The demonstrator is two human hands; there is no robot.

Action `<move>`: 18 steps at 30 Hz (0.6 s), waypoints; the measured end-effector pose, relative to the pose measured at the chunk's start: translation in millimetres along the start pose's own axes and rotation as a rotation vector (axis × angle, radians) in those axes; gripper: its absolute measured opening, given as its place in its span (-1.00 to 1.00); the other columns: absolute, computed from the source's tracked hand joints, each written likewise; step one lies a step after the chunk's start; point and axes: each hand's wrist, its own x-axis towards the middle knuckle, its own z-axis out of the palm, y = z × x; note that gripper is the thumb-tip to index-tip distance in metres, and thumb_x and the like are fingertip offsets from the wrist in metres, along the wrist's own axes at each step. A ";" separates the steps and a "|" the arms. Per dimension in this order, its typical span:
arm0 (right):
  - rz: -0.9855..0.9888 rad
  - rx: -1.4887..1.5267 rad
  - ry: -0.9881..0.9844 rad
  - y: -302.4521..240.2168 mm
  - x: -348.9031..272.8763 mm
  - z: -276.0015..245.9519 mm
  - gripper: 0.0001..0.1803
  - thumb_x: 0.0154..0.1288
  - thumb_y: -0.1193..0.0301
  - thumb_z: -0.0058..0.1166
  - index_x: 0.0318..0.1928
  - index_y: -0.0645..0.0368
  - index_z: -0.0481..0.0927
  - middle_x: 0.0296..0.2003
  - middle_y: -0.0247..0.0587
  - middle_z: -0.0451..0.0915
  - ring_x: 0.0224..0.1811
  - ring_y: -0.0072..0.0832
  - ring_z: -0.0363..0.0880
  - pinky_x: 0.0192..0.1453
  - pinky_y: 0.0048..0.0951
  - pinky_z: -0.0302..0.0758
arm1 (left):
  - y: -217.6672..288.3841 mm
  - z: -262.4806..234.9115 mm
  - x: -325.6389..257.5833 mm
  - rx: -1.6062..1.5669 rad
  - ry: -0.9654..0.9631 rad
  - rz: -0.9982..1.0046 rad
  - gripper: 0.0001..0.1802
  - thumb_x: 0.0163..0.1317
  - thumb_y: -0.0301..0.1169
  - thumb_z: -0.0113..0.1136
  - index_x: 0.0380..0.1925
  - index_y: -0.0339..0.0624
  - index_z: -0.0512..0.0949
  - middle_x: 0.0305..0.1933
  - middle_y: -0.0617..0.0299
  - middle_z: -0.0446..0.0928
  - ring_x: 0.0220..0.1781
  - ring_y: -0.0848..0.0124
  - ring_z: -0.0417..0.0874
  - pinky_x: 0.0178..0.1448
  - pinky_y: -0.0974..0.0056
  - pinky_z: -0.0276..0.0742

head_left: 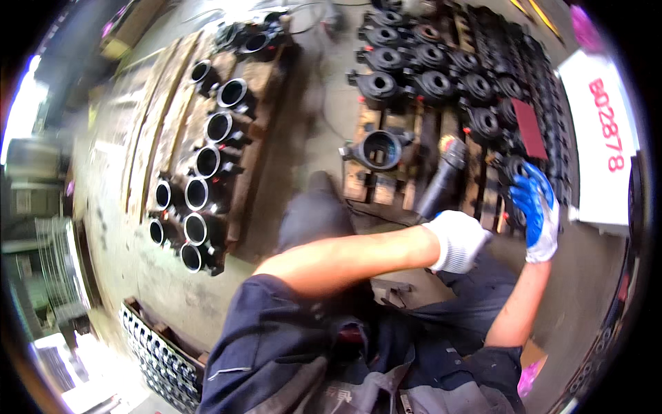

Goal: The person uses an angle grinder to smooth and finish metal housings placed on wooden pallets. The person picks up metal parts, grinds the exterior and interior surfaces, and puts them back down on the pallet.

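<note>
My left hand [458,239], in a white knit glove, reaches across my body and is closed around the lower end of a dark cylindrical tool [445,176] that lies slanted on a wooden pallet [372,186]. My right hand [538,210], in a blue-palmed glove, is held up with its fingers spread. Its fingertips are at a black ring-shaped casting [512,168] on the pallet's right edge; whether they touch it I cannot tell. One black casting with a wide bore [379,148] stands alone at the pallet's near left.
Rows of black castings [427,69] fill the far part of this pallet, with a dark red pad [529,127] lying on them. A second pallet [258,145] at left carries several castings with shiny bores [207,160]. A white panel [600,138] stands at right, a crate of rings [158,352] at lower left.
</note>
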 end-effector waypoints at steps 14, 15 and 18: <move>0.450 0.117 0.002 169.4 54.8 37.0 -0.42 0.42 0.50 0.20 0.40 0.00 0.38 -0.17 -0.26 0.62 -0.34 -0.57 0.56 -0.36 -0.55 0.53 | -11.0 -11.5 -23.1 -0.138 0.452 0.026 -0.72 0.16 -0.35 0.22 -0.16 -0.24 0.58 -0.32 -0.12 0.66 -0.28 -0.09 0.71 -0.17 -0.06 0.61; 0.413 0.038 0.068 185.2 54.2 20.1 -0.39 0.39 0.45 0.28 0.40 0.01 0.39 -0.11 -0.25 0.62 -0.28 -0.56 0.58 -0.30 -0.54 0.54 | -4.6 -20.4 -26.7 -0.134 0.423 0.111 -0.69 0.17 -0.34 0.22 -0.11 -0.25 0.56 -0.33 -0.13 0.66 -0.28 -0.11 0.70 -0.16 -0.07 0.61; 0.462 -0.324 0.156 219.4 61.0 16.4 -0.06 0.28 0.20 0.43 0.53 0.07 0.16 0.10 -0.09 0.60 -0.01 -0.38 0.59 0.04 -0.30 0.56 | -2.9 -18.5 -24.5 -0.117 0.422 0.129 -0.65 0.19 -0.31 0.21 -0.07 -0.26 0.53 -0.31 -0.13 0.65 -0.27 -0.10 0.70 -0.15 -0.08 0.61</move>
